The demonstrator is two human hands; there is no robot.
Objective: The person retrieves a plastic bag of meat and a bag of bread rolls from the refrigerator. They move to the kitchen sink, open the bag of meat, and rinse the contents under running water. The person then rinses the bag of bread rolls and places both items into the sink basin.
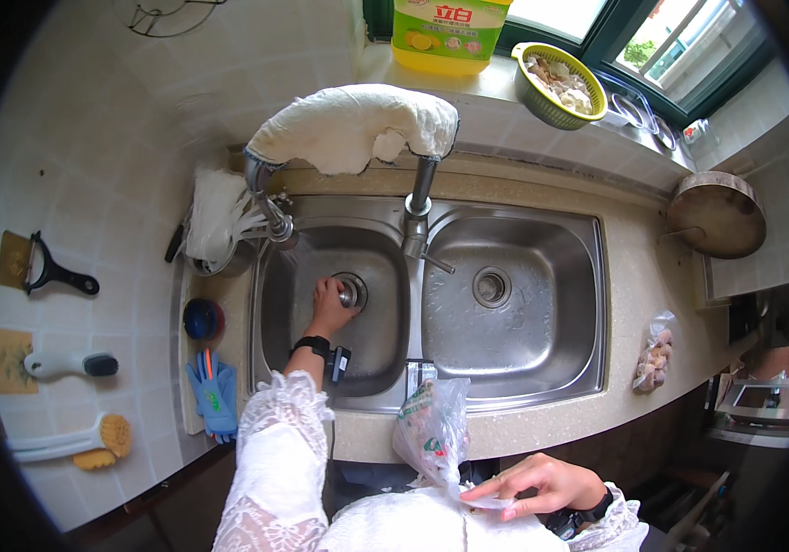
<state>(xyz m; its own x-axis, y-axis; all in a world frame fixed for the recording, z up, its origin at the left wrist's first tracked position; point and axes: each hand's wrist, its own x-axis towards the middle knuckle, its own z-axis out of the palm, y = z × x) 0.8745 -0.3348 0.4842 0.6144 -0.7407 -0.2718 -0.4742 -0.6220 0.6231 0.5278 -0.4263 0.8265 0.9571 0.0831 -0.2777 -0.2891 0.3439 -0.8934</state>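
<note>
In the left basin of a stainless steel sink [380, 359], my left hand [331, 307] has its fingers around the metal drain strainer [348, 295]. Whether the strainer is seated or lifted, I cannot tell. My right hand [549, 479], at the counter's front edge, pinches the gathered neck of a clear plastic bag [433, 428]. That bag bears green and red print and hangs over the sink's front rim. Above the left basin, the spout of a metal faucet [418, 214] points down with faint water streaks beneath. A white cloth [360, 127] wraps the faucet's arched neck.
Right of the sink lies a knotted bag of roundish food [654, 355]; a pan [715, 214] leans behind. Blue gloves [215, 397] and a blue bowl [202, 319] sit left. A yellow detergent jug [449, 34] and green colander [560, 86] stand on the windowsill.
</note>
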